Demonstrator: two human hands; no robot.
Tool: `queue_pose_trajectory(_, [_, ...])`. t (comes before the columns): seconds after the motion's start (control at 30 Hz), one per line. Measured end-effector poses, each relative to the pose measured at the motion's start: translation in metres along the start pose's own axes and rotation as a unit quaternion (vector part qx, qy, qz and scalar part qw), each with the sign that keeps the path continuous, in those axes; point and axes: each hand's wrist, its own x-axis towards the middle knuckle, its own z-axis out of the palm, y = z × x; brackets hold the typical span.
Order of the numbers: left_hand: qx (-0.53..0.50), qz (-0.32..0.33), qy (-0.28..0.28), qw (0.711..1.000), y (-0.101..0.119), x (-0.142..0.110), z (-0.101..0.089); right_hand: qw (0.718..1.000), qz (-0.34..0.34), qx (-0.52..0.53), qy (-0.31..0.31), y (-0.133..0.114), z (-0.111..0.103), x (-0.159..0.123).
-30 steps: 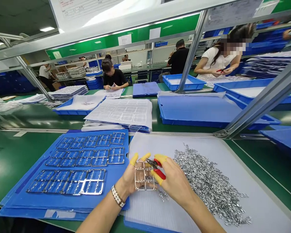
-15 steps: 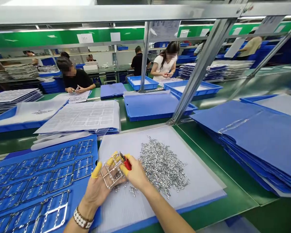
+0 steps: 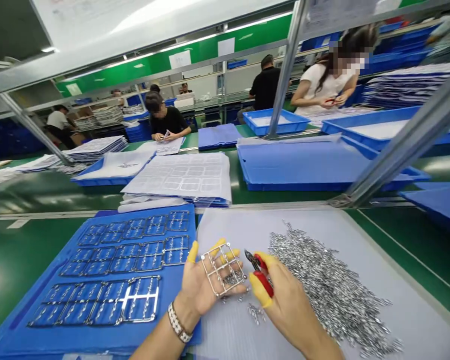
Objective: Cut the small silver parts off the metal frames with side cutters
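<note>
Bright silvery metal makes up the small square frame (image 3: 223, 268) that lies tilted across the palm and fingers of my left hand (image 3: 198, 289), its bars crossing in the middle and twisted strips running through it. That hand is palm up and spread, the thumb standing apart from the frame, so the piece rests there rather than being pinched. Yellow finger covers (image 3: 193, 252) sheathe my fingertips, and a light-and-dark bracelet (image 3: 178, 323) circles the wrist below. My right hand (image 3: 287, 295) is closed round the red-handled cutters (image 3: 263, 283), whose dark tips point up and leftward, just beside the frame without touching it; I cannot tell whether those tips are parted. Under both hands spreads a white sheet (image 3: 217, 332), with a little cluster of twisted metal pieces (image 3: 255, 314) between them and a big heap of silvery pieces (image 3: 322, 280) to the right of the cutters. Left of my left hand, rows of finished-looking metal frames (image 3: 140, 297) lie on a blue sheet (image 3: 97, 336). Beyond my grip sit a stack of white sheets (image 3: 180, 176) and, farther right, a blue tray (image 3: 296, 165).
</note>
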Motion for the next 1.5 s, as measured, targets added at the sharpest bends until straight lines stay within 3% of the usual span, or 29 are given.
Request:
queue_pose_trajectory(0.1, [-0.001,0.015,0.036,0.999,0.001,0.003,-0.002,0.988,-0.114,-0.099,-0.024,-0.013,0.000,0.003])
queue_pose_trajectory(0.2, [-0.018,0.035,0.053,0.998,-0.001,0.005,0.000,0.972,-0.146,-0.172,-0.065,-0.029,0.008,0.008])
queue_pose_trajectory(0.43, [-0.019,0.050,0.061,0.997,-0.005,0.004,0.005,0.964,-0.099,-0.226,-0.095,-0.039,0.022,0.017])
queue_pose_trajectory(0.8, [0.059,0.114,0.100,0.987,-0.009,0.008,-0.005,0.959,-0.086,-0.237,-0.130,-0.052,0.020,0.018])
queue_pose_trajectory(1.3, [0.173,0.213,0.152,0.949,-0.014,0.006,-0.012,0.949,-0.055,-0.259,-0.173,-0.067,0.018,0.022])
queue_pose_trajectory(1.5, [0.184,0.217,0.154,0.946,-0.015,0.005,-0.017,0.948,-0.066,-0.261,-0.167,-0.067,0.022,0.018])
